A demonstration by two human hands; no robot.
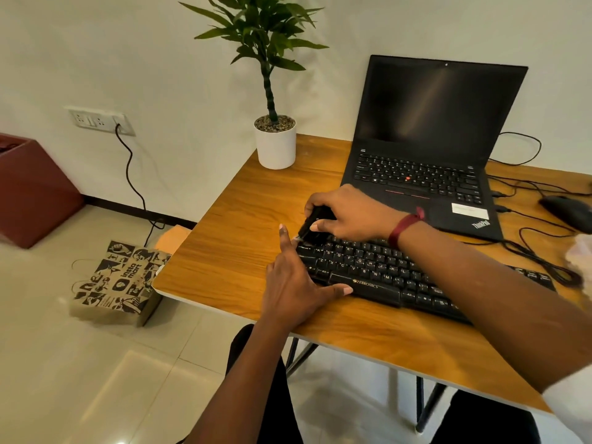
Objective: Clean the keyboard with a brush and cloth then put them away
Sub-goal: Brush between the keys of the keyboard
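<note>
A person sits at a wooden table [243, 225] and brushes an external black keyboard [378, 270] that lies along the near side of the table, in front of an open laptop [429, 136]. This looks like the brushing step, early in the task, since the brush is working at the keyboard's far left corner.

The right hand [349, 213] reaches across from the right, its fingers curled closed around a small dark brush [312, 221]. The brush is tilted, with its tip pointing down and left, touching or just above the top-left keys; the bristles are too small to make out clearly.

The left hand [294, 283] steadies the keyboard's left end. It is spread open and grips nothing: the thumb rests on the near edge by the space bar, and the index finger points up along the left edge, close to the brush tip.

A pale, blurred shape at the far right edge may be the cloth [581, 254], but I cannot be sure.

The next move likely calls for short sweeps rightward along the key rows, with the left hand keeping the keyboard from sliding.
</note>
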